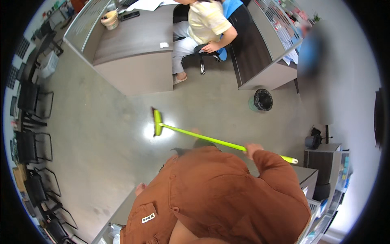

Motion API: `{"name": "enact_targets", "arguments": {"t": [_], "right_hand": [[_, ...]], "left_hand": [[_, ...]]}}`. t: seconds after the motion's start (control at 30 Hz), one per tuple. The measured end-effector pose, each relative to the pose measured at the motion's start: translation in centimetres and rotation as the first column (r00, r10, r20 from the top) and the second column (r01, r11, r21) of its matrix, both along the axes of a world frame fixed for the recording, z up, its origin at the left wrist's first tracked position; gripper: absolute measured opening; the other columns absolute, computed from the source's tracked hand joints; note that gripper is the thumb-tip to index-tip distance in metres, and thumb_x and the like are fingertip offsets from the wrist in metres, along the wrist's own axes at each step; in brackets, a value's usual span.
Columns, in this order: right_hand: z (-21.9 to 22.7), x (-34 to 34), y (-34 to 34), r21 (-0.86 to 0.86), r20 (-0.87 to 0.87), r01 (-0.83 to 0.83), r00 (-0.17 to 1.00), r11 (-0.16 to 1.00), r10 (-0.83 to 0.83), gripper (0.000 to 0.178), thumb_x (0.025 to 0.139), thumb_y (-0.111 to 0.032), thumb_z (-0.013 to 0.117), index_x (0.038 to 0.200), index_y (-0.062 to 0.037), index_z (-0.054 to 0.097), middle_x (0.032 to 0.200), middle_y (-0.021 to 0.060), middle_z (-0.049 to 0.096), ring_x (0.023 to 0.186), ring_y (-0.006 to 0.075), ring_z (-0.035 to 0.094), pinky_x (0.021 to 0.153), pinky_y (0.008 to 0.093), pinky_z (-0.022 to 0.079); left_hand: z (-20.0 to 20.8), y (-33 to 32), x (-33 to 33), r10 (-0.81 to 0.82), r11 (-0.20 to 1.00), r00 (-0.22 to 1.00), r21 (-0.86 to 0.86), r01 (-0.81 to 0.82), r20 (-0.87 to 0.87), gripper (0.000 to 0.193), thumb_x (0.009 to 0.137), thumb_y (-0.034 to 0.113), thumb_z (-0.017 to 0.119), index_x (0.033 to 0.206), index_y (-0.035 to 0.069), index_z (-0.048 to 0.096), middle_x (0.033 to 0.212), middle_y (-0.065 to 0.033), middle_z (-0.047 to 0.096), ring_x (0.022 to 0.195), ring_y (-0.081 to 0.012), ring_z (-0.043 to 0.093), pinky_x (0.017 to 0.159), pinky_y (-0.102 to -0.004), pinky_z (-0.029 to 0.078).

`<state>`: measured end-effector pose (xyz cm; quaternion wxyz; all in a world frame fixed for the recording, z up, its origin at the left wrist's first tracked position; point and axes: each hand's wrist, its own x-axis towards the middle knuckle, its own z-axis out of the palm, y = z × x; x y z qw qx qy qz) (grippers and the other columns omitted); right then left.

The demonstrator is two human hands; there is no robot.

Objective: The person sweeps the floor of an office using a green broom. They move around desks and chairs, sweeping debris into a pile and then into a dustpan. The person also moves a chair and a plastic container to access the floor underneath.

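My right hand (254, 151) is wrapped round the bright green handle of a broom (203, 137). The stick slants across in front of my body, its pale end past my right forearm. At the other end, the green head with dark bristles (157, 123) is down at the concrete floor, over a bright patch of reflected light. My left hand (140, 189) hangs low by my left side, close to the edge of a grey surface. Only a small part of it shows beyond my brown jacket, so its grip is unclear.
A seated person (207, 24) is between two desks ahead, on a black office chair (202, 49). A lined waste bin (262, 100) stands ahead to the right, near the desk panel. Black chairs (30, 146) line the left side. A cabinet (323, 162) stands at right.
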<state>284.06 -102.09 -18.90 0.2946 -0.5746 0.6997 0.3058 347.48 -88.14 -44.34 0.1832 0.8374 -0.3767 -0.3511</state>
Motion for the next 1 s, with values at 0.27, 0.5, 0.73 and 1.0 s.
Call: {"name": "enact_targets", "arguments": {"t": [0.27, 0.5, 0.73, 1.0], "right_hand": [[0.4, -9.0, 9.1, 0.075, 0.017, 0.427, 0.903, 0.901, -0.429, 0.037, 0.086, -0.034, 0.056, 0.107, -0.0047, 0.060, 0.101, 0.0165, 0.062, 0.094, 0.0334, 0.059, 0.081, 0.0413, 0.047], [-2.3, -21.1, 10.3, 0.117, 0.062, 0.558, 0.821, 0.821, -0.567, 0.035, 0.083, -0.034, 0.057, 0.103, -0.0057, 0.061, 0.106, 0.0157, 0.061, 0.097, 0.0357, 0.058, 0.082, 0.0414, 0.046], [0.2, -31.5, 11.4, -0.011, 0.036, 0.561, 0.827, 0.828, -0.560, 0.034, 0.082, -0.032, 0.059, 0.104, -0.0075, 0.057, 0.097, 0.0165, 0.062, 0.096, 0.0360, 0.058, 0.081, 0.0445, 0.047], [2.1, -34.4, 10.4, -0.058, -0.107, 0.540, 0.833, 0.840, -0.543, 0.029, 0.082, -0.031, 0.059, 0.099, -0.0071, 0.056, 0.092, 0.0162, 0.063, 0.091, 0.0343, 0.060, 0.077, 0.0462, 0.048]], "left_hand": [[0.4, -8.0, -6.3, -0.062, 0.996, 0.995, 0.065, 0.067, -0.078, 0.023, 0.088, 0.024, 0.051, 0.082, 0.003, 0.056, 0.070, -0.0062, 0.059, 0.066, -0.0179, 0.059, 0.054, -0.0334, 0.047], [-0.9, -15.2, -20.6, -0.068, 0.997, 0.975, 0.020, 0.074, -0.212, 0.017, 0.088, 0.018, 0.055, 0.084, 0.001, 0.057, 0.072, -0.0062, 0.061, 0.064, -0.0166, 0.059, 0.056, -0.0305, 0.049], [9.0, -21.9, -39.1, 0.174, 0.985, 0.760, 0.115, -0.131, -0.626, 0.014, 0.089, 0.014, 0.058, 0.087, 0.001, 0.059, 0.071, -0.0061, 0.062, 0.060, -0.0144, 0.057, 0.057, -0.0277, 0.049], [4.1, -23.7, -37.9, 0.036, 0.995, 0.785, 0.092, 0.026, -0.618, 0.017, 0.088, 0.016, 0.059, 0.086, -0.001, 0.059, 0.069, -0.0061, 0.060, 0.059, -0.0143, 0.056, 0.053, -0.0289, 0.047]]}}
